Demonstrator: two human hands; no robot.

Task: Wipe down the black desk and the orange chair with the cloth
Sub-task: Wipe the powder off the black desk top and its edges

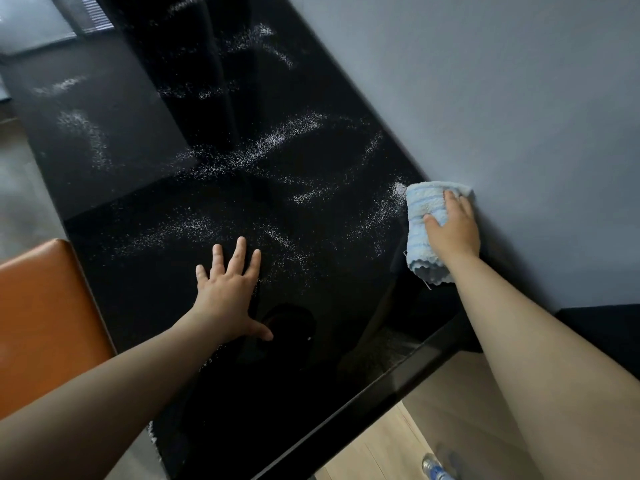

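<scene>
The glossy black desk (166, 271) runs from the lower middle to the top of the view, streaked with white powder (270, 147). My left hand (228, 292) lies flat on the desk with its fingers spread and holds nothing. My right hand (452, 230) presses a folded light-blue cloth (424, 216) onto the desk's right edge, against the grey wall. Its fingers lie straight over the cloth. The orange chair (45, 313) shows its back at the left, beside the desk.
A grey wall (502, 98) borders the desk's right side. Light wooden floor (433, 427) shows below the desk's near edge, with a blue-and-white object (434, 467) at the bottom. Grey floor lies to the left.
</scene>
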